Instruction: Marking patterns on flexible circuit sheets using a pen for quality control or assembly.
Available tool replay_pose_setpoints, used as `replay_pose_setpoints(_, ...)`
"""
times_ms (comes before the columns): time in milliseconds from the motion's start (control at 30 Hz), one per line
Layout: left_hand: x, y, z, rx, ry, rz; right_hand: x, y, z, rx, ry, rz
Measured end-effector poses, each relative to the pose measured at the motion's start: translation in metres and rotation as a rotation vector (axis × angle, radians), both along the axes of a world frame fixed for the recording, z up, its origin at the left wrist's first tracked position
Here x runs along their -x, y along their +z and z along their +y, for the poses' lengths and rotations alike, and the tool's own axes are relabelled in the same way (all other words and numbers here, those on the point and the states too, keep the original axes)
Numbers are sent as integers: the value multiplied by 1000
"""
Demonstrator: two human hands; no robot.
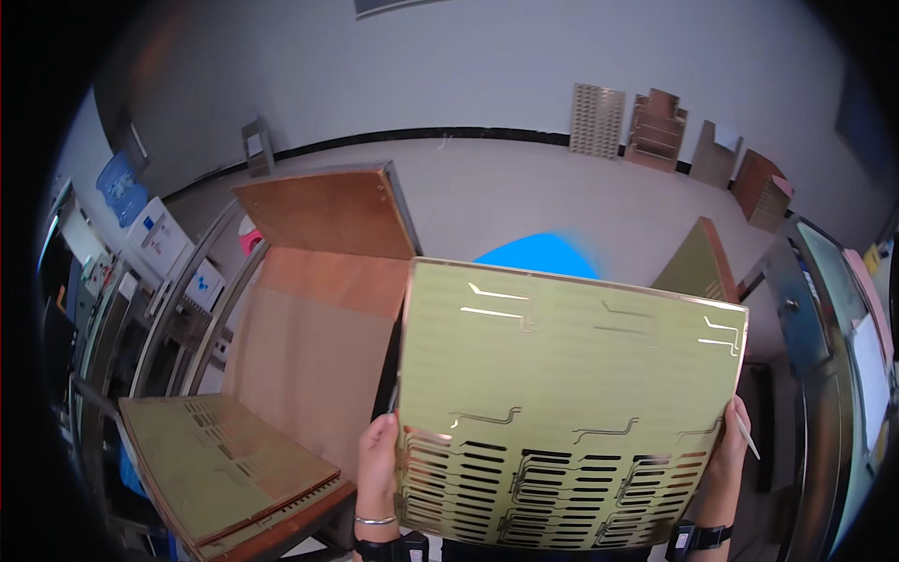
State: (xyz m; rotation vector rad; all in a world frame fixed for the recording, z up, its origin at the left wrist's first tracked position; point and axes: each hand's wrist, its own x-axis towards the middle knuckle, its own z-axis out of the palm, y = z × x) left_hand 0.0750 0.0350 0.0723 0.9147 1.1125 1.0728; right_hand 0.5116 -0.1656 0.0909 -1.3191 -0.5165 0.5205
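Upright in front of me is a large green circuit board panel [571, 384] with shiny copper traces and a dense pattern of slots along its lower part. At its left edge my left hand [377, 464] is closed, thumb toward the front face. My right hand [727, 450] grips the opposite edge, and a thin pale pointed stick [747, 437] juts out from it. Most fingers of both hands are hidden behind the panel. To the lower left, similar green panels [201, 468] lie stacked on a brown board.
Left of me stands a metal-framed rack with a brown backing board [328, 211]. Several panels [596, 122] lean against the far wall. A dark cabinet [796, 304] is on the right, with another green panel [698, 267] nearby. Beyond the held panel shows a bright blue shape [543, 255].
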Motion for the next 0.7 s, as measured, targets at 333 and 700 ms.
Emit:
replay_pose_setpoints(333, -2, 99, 5, -385, 52, -159, 1, 95, 4, -347, -45, -251)
replay_pose_setpoints(700, -12, 44, 31, -836, -38, -122, -63, 58, 14, -774, 126, -115)
